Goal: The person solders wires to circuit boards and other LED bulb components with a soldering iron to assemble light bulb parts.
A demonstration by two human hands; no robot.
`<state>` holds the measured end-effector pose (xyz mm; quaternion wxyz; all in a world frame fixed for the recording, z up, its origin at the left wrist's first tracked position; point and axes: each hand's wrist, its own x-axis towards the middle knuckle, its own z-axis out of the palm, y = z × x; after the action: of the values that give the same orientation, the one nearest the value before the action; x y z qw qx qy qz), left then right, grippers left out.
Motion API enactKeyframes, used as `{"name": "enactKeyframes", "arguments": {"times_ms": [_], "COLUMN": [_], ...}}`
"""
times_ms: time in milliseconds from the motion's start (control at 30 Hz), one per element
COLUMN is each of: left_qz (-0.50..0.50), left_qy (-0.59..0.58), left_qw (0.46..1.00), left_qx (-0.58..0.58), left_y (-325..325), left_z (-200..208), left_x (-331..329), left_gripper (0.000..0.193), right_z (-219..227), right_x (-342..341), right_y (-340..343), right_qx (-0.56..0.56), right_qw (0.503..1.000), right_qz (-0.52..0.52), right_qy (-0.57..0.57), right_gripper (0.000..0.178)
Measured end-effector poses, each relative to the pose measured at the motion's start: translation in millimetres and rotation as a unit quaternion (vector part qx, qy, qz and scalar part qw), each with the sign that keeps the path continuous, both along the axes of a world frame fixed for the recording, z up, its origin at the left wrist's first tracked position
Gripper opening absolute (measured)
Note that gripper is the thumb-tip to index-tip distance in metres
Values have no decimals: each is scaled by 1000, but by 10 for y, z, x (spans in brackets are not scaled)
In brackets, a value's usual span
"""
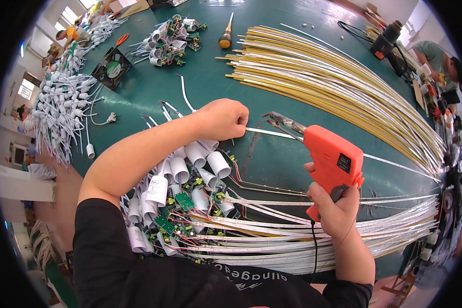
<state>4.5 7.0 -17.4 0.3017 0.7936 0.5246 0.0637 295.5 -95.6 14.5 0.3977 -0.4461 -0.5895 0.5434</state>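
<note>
My right hand (341, 208) is wrapped round the grip of an orange-red soldering gun (333, 154). Its metal tip points left, a short gap from my left hand. Fingers curled in, my left hand (222, 119) pinches the left end of a narrow white LED strip (274, 133), which stretches right beneath the gun's tip. Below my left forearm lies a heap of white plastic lamp caps (178, 169) with wires and green circuit boards (185, 201). Several LED strips (292, 238) run rightward from that heap. Whether a wire is also in my left fingers is hidden.
Bare strips (328, 77) lie bundled across the green table (154, 92). Beyond are a screwdriver (226, 37), a pile of boards and caps (168, 41), a black fan (112, 68), orange scissors (122, 39) and a heat gun (387, 38). White wired caps (61, 102) cover the left edge. Other people (441, 64) work nearby.
</note>
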Motion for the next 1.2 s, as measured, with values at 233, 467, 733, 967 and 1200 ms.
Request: {"name": "enactKeyframes", "arguments": {"times_ms": [233, 467, 733, 967, 1200], "left_qz": [-24, -46, -235, -251, -154], "left_qy": [17, -32, 28, 50, -54], "left_qw": [1000, 997, 965, 957, 986], "left_qx": [9, -54, 117, 134, 46], "left_y": [9, -49, -93, -63, -66], "left_z": [3, 282, 182, 155, 129], "left_x": [-16, -222, -253, -253, -274], "left_gripper": [12, 24, 19, 10, 9], "right_z": [15, 53, 13, 12, 34], "right_x": [-2, -5, -2, -3, -19], "right_y": [-3, -16, -7, 3, -11], "right_qx": [-5, -13, -8, -6, -15], "right_qw": [1000, 1000, 1000, 1000, 999], "right_qz": [1, -15, -3, -5, -5], "right_qy": [8, 23, 13, 12, 33], "right_gripper": [45, 39, 47, 47, 42]}}
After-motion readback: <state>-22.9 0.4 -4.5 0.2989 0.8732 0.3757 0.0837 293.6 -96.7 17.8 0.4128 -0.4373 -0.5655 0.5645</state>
